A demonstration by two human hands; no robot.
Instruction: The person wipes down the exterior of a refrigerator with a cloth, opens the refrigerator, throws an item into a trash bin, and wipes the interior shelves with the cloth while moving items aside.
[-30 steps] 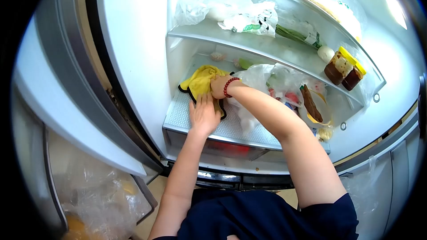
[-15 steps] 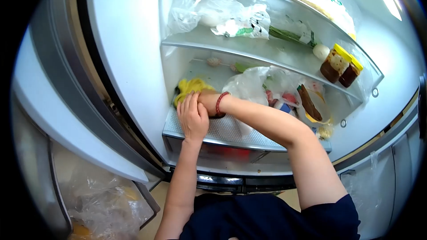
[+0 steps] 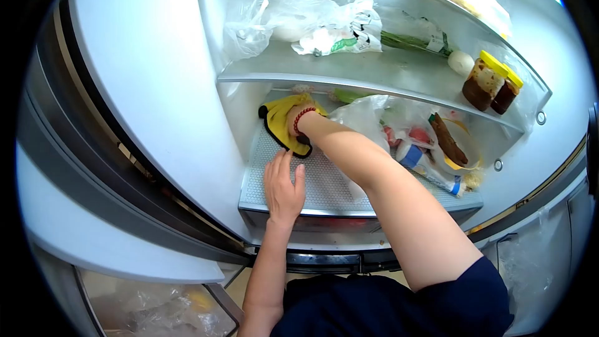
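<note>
Inside the fridge, my right hand (image 3: 298,122), with a red bead bracelet at its wrist, reaches to the back left of the lower shelf (image 3: 265,181). It presses on a yellow cloth (image 3: 277,115) with a black edge, partly spread under the hand; most of its fingers are hidden. My left hand (image 3: 284,187) is nearer the shelf's front edge. Its fingers are stretched out, with the tips close to the cloth's lower corner, and it holds nothing.
Right of my arm sit a clear plastic bag (image 3: 362,118), a yellow-rimmed container (image 3: 471,150) and a brown root-like piece (image 3: 448,141). Above, the glass shelf (image 3: 349,78) bears plastic bags, green stalks and two yellow-lidded jars (image 3: 483,84). A drawer of bags (image 3: 162,309) stands open at lower left.
The yellow cloth, bunched before, is now more spread out and farther back under my right hand. My left hand has come off my right hand and sits nearer the shelf front.
</note>
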